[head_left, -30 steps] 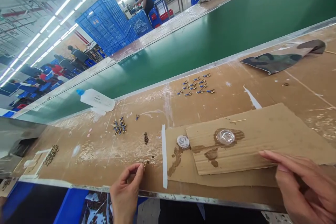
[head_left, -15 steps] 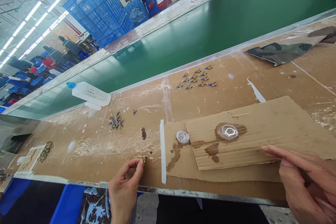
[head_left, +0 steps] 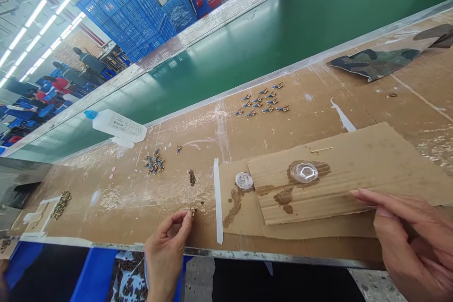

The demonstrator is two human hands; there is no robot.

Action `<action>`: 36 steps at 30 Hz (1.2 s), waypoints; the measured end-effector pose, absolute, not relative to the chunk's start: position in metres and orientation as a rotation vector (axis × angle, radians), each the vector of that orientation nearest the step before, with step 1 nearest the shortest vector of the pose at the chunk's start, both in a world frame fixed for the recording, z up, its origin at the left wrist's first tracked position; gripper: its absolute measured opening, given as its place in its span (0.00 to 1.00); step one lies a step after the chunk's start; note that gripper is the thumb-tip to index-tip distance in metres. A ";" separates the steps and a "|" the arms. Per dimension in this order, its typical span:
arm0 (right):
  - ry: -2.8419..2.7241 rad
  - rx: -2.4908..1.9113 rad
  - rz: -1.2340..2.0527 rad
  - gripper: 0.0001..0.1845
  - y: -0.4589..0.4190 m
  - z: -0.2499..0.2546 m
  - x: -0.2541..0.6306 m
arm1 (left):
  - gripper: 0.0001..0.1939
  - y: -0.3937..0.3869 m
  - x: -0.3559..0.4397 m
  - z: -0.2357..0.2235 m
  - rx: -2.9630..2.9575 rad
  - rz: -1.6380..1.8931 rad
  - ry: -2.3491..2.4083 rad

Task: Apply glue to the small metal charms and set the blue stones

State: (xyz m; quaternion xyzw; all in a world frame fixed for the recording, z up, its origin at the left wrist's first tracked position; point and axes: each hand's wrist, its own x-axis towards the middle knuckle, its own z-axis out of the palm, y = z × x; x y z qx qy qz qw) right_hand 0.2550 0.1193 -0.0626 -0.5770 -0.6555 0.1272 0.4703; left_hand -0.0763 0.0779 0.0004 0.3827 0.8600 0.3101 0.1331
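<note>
My left hand [head_left: 166, 255] rests at the bench's near edge, thumb and forefinger pinched on a small brass piece [head_left: 193, 211]. My right hand [head_left: 406, 240] lies at the lower right with fingers stretched out, its fingertips on a sheet of brown cardboard [head_left: 354, 170]. That cardboard carries a clear round lid [head_left: 304, 172] in a dark stain, with a second round lid [head_left: 244, 180] at its left edge. A row of small blue-and-gold pieces [head_left: 262, 101] lies farther back, a loose heap of them [head_left: 154, 163] to the left, and a little brass cluster [head_left: 191, 177] nearby.
A white bottle with a blue cap [head_left: 116, 125] lies by the green conveyor belt [head_left: 265, 33]. Camouflage cloth [head_left: 375, 61] is at the far right. A white strip [head_left: 216, 198] lies on the brown bench top. Blue crates [head_left: 130, 9] and other people stand beyond.
The view has shifted slightly, so everything sits a little higher and more to the left. My left hand still pinches the brass piece; my right hand keeps its fingers on the cardboard.
</note>
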 end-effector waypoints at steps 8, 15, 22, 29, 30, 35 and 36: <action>-1.582 -1.421 0.286 0.15 0.119 -0.057 0.252 | 0.17 0.076 -0.081 -0.003 1.159 0.866 2.500; -1.575 -1.428 0.269 0.15 0.120 -0.057 0.251 | 0.15 0.080 -0.077 0.003 1.124 0.796 2.506; -1.536 -1.432 0.263 0.12 0.121 -0.053 0.247 | 0.15 0.080 -0.077 0.002 1.175 0.756 2.518; -1.570 -1.428 0.232 0.14 0.121 -0.050 0.246 | 0.15 0.087 -0.085 0.006 1.391 0.530 2.502; -1.581 -1.425 0.210 0.14 0.122 -0.048 0.246 | 0.15 0.088 -0.086 0.007 1.423 0.482 2.495; -1.622 -1.440 0.137 0.12 0.123 -0.038 0.244 | 0.15 0.096 -0.089 0.011 1.495 0.344 2.471; -1.629 -1.447 0.123 0.12 0.123 -0.036 0.243 | 0.16 0.097 -0.089 0.011 1.500 0.336 2.468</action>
